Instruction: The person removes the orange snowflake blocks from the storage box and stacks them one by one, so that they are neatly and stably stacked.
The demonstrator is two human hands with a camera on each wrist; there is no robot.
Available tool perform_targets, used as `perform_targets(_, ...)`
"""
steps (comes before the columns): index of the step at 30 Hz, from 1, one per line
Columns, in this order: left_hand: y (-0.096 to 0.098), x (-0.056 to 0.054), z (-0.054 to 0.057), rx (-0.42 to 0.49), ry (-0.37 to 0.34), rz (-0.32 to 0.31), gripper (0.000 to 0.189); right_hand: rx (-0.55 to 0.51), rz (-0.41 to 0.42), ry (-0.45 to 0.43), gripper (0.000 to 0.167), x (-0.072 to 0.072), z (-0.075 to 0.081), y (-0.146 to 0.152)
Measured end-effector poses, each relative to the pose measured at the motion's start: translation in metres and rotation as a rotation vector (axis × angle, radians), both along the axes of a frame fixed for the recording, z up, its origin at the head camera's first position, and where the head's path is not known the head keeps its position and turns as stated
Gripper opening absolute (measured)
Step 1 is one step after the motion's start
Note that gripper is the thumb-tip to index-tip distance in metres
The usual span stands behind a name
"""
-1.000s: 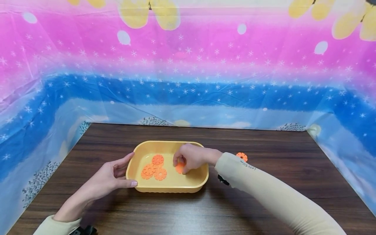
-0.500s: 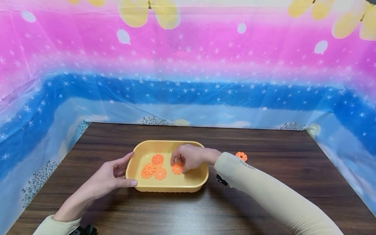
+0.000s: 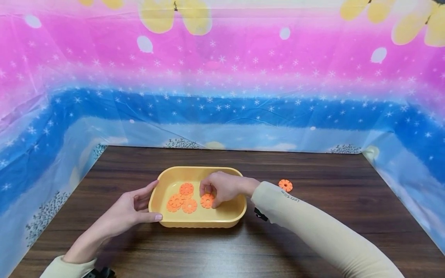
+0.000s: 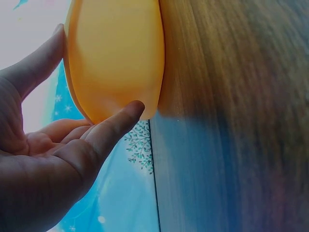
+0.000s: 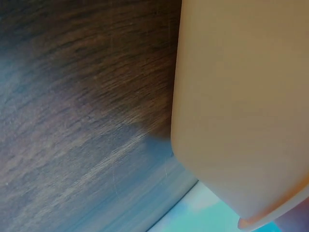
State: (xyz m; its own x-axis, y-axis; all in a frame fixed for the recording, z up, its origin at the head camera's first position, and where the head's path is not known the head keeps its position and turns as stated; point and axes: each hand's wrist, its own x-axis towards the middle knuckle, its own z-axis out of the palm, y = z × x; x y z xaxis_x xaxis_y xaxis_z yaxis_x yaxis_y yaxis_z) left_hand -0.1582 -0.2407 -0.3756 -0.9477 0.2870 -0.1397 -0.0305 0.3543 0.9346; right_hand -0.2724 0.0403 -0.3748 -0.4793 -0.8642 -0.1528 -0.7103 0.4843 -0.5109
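Grip, right: my right hand [image 3: 224, 186] reaches in over the right end of the yellow tray [image 3: 198, 224]. Thumb and fingertips pinch the rim of one orange disc [image 3: 203, 201], inside the tray, right of centre. Whether the disc touches the tray floor: cannot tell. The right wrist view gives only the tray's outer wall and the tabletop [image 5: 87, 106], not the pinch itself.

Grip, left: my left hand [image 3: 129, 210] holds the tray's left end, thumb at the near corner, forefinger at the rim toward the far corner.

Other pieces: an overlapping cluster of discs [image 3: 189, 207] lies in the left half of the tray, just beside the pinched one; the overlap prevents a sure count. One spare disc [image 3: 285, 189] lies on the tabletop to the right of the tray, apart from it.

Technique, my judgement: pinch lightly on the notched edge, since a hard squeeze could flip so thin a piece. Work low and level with the tray floor. Brace the left end without pulling, so the tray does not skid. Leave a gap from the cluster.
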Motion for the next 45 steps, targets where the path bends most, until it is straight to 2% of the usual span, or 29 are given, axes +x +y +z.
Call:
perform_targets(11,0.000,0.001,0.000,0.005,0.002,-0.004,0.096,-0.006,-0.015,-0.068,0.048,0.000,-0.001,0.000)
perform_targets(19,0.000,0.001,0.000,0.003,0.005,-0.002,0.097,-0.020,0.002,-0.127,0.039,-0.001,0.000,0.002)
perform_targets(30,-0.001,0.002,-0.001,0.003,0.004,-0.003,0.096,-0.045,-0.012,-0.126,0.036,-0.002,0.000,0.002)
perform_targets(34,-0.001,0.002,-0.001,0.011,0.003,-0.006,0.096,-0.074,-0.024,-0.156,0.036,-0.002,0.002,0.004)
perform_targets(40,-0.001,0.002,0.000,0.037,0.006,-0.015,0.096,-0.149,-0.033,-0.256,0.037,-0.001,0.007,0.005)
perform_targets(45,-0.001,0.003,0.000,0.054,0.019,-0.034,0.095,-0.207,-0.027,-0.289,0.036,-0.001,0.010,0.007)
